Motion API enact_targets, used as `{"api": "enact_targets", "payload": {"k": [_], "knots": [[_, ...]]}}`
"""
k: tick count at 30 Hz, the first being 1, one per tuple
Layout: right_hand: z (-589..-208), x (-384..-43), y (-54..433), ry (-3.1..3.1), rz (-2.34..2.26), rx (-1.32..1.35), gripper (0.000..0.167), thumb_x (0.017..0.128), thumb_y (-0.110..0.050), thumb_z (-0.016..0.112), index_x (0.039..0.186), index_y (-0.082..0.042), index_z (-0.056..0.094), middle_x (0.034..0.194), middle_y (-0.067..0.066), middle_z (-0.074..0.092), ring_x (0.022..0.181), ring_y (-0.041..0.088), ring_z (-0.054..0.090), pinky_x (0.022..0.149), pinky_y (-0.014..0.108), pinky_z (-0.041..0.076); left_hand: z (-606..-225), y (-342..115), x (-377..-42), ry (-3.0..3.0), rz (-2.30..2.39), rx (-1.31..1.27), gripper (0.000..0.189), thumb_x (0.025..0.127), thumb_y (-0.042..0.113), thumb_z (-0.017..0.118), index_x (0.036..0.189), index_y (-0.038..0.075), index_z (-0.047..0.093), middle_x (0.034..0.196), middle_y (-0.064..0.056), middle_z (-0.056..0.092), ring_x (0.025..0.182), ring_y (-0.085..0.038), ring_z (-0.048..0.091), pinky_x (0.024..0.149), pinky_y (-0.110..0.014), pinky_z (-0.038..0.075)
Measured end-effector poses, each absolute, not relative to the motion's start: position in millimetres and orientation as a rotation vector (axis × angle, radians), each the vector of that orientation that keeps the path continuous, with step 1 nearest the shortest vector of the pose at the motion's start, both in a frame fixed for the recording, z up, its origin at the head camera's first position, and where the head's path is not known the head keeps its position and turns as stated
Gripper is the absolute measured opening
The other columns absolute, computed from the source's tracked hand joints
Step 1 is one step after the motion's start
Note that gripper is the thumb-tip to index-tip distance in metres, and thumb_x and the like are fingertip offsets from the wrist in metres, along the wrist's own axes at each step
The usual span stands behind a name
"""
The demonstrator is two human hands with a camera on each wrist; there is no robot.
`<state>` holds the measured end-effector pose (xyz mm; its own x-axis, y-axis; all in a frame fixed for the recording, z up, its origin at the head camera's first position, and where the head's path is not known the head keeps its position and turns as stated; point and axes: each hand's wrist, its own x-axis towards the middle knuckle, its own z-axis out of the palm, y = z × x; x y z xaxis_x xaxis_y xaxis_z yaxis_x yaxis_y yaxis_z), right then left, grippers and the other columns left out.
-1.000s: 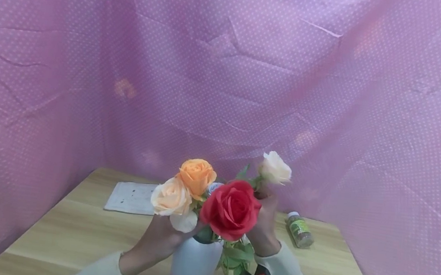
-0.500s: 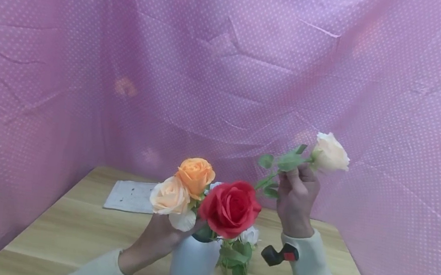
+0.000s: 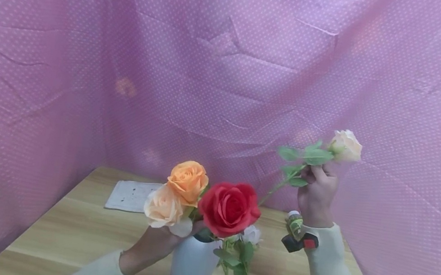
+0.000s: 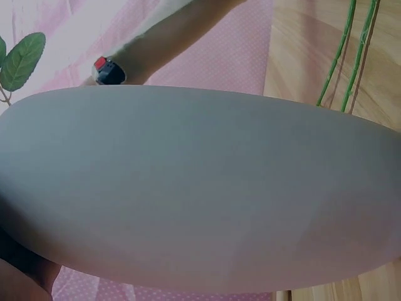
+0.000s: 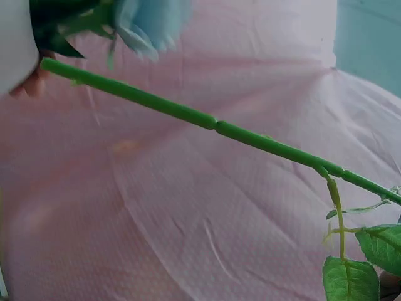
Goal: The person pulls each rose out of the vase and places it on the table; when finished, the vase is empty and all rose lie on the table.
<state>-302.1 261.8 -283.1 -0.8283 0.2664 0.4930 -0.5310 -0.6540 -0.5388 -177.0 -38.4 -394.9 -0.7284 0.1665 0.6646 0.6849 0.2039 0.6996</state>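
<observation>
Wood table point(image 3: 71, 229), pale vase point(image 3: 191, 266) upright on it: likely smooth, slippery, best held at neck. Red rose point(image 3: 230, 209) leaning out over mouth. And cream rose point(image 3: 346, 146) up high, right of vase, stem point(image 5: 150, 100) slanting down, bottom end free; looks light, stem stiff, petals easily crushed, so take it by stem. Left hand point(image 3: 159, 241) low at vase neck, fingers seemingly curled round, partly out of sight. Right hand point(image 3: 319, 194) raised, thumb and fingers pinching stem near petals!

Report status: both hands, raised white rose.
Right hand grips white rose, stem end free. Left hand grips vase. Red rose partly hides vase's mouth.
</observation>
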Motion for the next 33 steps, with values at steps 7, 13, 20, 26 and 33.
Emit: {"api": "enact_targets", "payload": {"k": [7,13,20,26,33], "knots": [[-278.9,-322.0,300.3,-0.835,2.518,0.351,0.004,0.094,0.002,0.067,0.095,0.005,0.07,0.061,0.008,0.062,0.05,0.016,0.056,0.052,0.023,0.054,-396.1,-39.5,-181.0,-1.958,-1.578,-0.816,0.064,0.087,0.005,0.078,0.142,0.021,0.048,0.133,0.001,0.064,0.124,-0.003,0.058,0.106,-0.019,0.049],[-286.0,-339.9,340.5,-0.812,2.568,0.239,0.007,0.09,0.006,0.068,0.098,0.006,0.069,0.064,0.011,0.065,0.052,0.018,0.056,0.052,0.025,0.052,-400.1,-41.4,-176.2,-2.117,-1.629,-0.659,0.073,0.083,0.015,0.083,0.144,0.016,0.043,0.136,-0.001,0.06,0.125,0.002,0.053,0.108,-0.02,0.046],[-317.4,-348.0,376.6,-1.011,2.598,0.032,0.015,0.095,0.007,0.059,0.102,0.0,0.07,0.069,0.006,0.066,0.059,0.015,0.058,0.064,0.022,0.055,-400.3,-42.1,-171.9,-2.159,-1.666,-0.586,0.071,0.077,0.016,0.086,0.137,0.018,0.048,0.132,0.001,0.061,0.125,-0.002,0.054,0.109,-0.036,0.047],[-357.1,-338.2,392.9,-1.331,2.542,-0.132,0.023,0.1,0.002,0.054,0.091,-0.008,0.073,0.077,-0.003,0.067,0.07,0.011,0.058,0.081,0.018,0.049,-401.5,-45.1,-167.3,-2.147,-1.658,-0.664,0.065,0.08,0.015,0.085,0.133,0.02,0.049,0.124,0.001,0.062,0.12,-0.005,0.057,0.105,-0.029,0.049],[-414.2,-318.4,386.1,-1.894,2.31,-0.133,0.039,0.097,0.004,0.049,0.079,-0.019,0.075,0.073,-0.011,0.067,0.068,0.006,0.058,0.071,0.019,0.053,-402.2,-45.1,-161.9,-2.116,-1.674,-0.724,0.055,0.081,0.013,0.083,0.127,0.018,0.052,0.117,0.001,0.064,0.117,-0.007,0.059,0.105,-0.028,0.047]]}}
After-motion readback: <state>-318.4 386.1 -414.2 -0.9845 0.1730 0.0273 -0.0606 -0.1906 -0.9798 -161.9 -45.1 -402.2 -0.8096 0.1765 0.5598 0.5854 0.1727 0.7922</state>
